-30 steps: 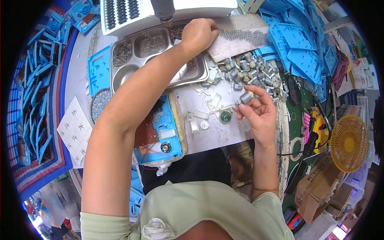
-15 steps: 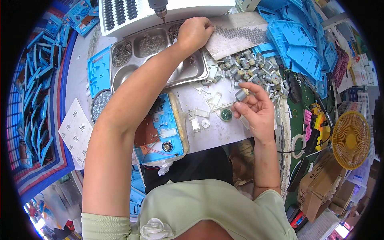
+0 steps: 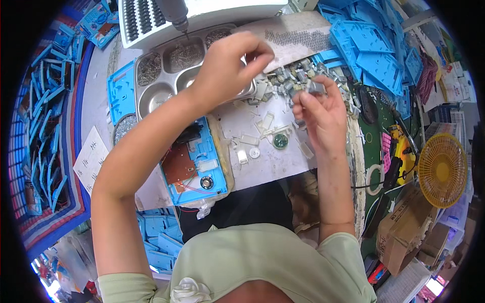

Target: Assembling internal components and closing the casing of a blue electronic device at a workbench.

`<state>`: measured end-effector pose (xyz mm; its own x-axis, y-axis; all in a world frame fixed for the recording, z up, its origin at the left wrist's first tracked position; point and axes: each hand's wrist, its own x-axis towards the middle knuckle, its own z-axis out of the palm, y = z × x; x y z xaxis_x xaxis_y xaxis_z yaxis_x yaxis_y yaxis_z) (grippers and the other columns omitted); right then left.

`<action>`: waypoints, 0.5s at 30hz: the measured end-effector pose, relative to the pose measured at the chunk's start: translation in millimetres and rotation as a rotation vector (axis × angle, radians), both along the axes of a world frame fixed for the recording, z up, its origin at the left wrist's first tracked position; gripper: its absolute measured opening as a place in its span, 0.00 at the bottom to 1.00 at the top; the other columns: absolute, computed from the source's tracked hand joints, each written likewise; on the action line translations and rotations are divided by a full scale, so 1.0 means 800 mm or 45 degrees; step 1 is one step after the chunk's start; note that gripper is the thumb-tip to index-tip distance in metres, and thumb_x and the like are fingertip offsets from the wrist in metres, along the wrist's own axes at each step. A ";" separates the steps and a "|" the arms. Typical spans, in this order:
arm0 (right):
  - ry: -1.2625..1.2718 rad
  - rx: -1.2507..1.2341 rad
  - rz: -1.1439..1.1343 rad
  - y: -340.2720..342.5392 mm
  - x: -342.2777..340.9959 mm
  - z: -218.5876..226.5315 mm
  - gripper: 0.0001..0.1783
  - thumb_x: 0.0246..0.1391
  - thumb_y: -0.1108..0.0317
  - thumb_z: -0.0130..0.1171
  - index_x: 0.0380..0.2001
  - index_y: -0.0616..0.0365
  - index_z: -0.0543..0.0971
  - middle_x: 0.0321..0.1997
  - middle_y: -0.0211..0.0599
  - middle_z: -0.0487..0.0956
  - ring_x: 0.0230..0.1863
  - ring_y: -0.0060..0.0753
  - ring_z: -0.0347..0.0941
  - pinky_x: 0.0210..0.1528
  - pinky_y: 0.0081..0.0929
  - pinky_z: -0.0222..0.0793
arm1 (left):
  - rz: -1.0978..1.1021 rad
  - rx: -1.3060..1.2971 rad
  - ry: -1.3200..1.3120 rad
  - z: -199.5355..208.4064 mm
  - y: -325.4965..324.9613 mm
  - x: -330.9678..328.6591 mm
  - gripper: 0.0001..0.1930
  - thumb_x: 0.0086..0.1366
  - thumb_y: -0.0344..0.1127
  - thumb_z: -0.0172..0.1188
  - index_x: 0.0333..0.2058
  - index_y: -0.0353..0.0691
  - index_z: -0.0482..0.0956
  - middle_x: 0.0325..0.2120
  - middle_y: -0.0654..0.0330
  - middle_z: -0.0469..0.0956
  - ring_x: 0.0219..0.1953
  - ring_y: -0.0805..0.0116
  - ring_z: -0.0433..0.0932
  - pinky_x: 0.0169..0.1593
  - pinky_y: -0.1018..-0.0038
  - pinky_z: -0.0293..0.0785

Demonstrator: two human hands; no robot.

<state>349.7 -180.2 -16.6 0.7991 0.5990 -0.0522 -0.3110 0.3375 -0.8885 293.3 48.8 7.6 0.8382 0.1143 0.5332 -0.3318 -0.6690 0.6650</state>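
Observation:
My left hand [image 3: 230, 68] is over the right part of a steel compartment tray [image 3: 135, 81], thumb and fingertips pinched together; whatever they hold is too small to make out. In my right hand [image 3: 323, 108] a small grey cylindrical motor [image 3: 316, 87] sits between thumb and fingers, above the near edge of a heap of similar motors [image 3: 298, 74]. Nearer me lies an open blue plastic casing [image 3: 218, 177] with a brown circuit board [image 3: 178, 164], thin wires and a round speaker [image 3: 206, 182]. White plastic pieces [image 3: 249, 140] and a green round item [image 3: 280, 141] lie between the hands.
A power screwdriver [image 3: 174, 15] hangs over the tray, which holds small metal parts. Behind it stands a white foam box [image 3: 227, 10]. Cardboard [image 3: 288, 25] with rows of tiny parts lies beyond the motors. Blue casings [image 3: 371, 50] pile up at right; a yellow basket [image 3: 442, 171] stands nearby.
My left hand has come back from the cardboard's edge toward me, fingers pinched. My right hand has lifted the motor farther away, toward the heap. The whole view has shifted slightly.

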 end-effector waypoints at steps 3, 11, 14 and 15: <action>-0.012 0.041 0.029 0.023 -0.011 0.014 0.23 0.58 0.76 0.67 0.54 0.60 0.70 0.38 0.47 0.85 0.33 0.29 0.82 0.35 0.22 0.79 | -0.063 0.075 -0.078 0.022 -0.015 -0.050 0.03 0.60 0.28 0.67 0.32 0.39 0.83 0.28 0.59 0.80 0.29 0.63 0.80 0.37 0.69 0.72; 0.023 -0.005 0.242 0.037 -0.047 0.026 0.25 0.56 0.76 0.69 0.54 0.61 0.70 0.37 0.40 0.82 0.34 0.27 0.81 0.35 0.21 0.80 | 0.018 0.281 -0.194 0.016 -0.025 -0.105 0.06 0.56 0.29 0.69 0.32 0.43 0.81 0.27 0.63 0.78 0.31 0.61 0.78 0.40 0.66 0.69; 0.021 -0.018 0.276 0.036 -0.052 0.027 0.26 0.55 0.76 0.70 0.54 0.61 0.70 0.37 0.40 0.82 0.33 0.26 0.81 0.35 0.22 0.80 | -0.007 0.302 -0.197 0.013 -0.023 -0.111 0.07 0.56 0.27 0.69 0.32 0.42 0.81 0.27 0.62 0.78 0.30 0.62 0.77 0.40 0.67 0.70; 0.022 -0.019 0.284 0.035 -0.053 0.027 0.26 0.55 0.77 0.70 0.54 0.61 0.70 0.37 0.39 0.82 0.33 0.26 0.80 0.36 0.22 0.80 | -0.026 0.282 -0.179 0.013 -0.023 -0.113 0.07 0.56 0.25 0.69 0.33 0.40 0.81 0.27 0.61 0.78 0.30 0.62 0.77 0.39 0.69 0.71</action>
<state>307.6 -152.1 4.8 0.6460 0.7597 -0.0746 -0.3915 0.2459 -0.8867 202.6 30.5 18.2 0.7552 -0.0342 0.6546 -0.4253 -0.7855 0.4496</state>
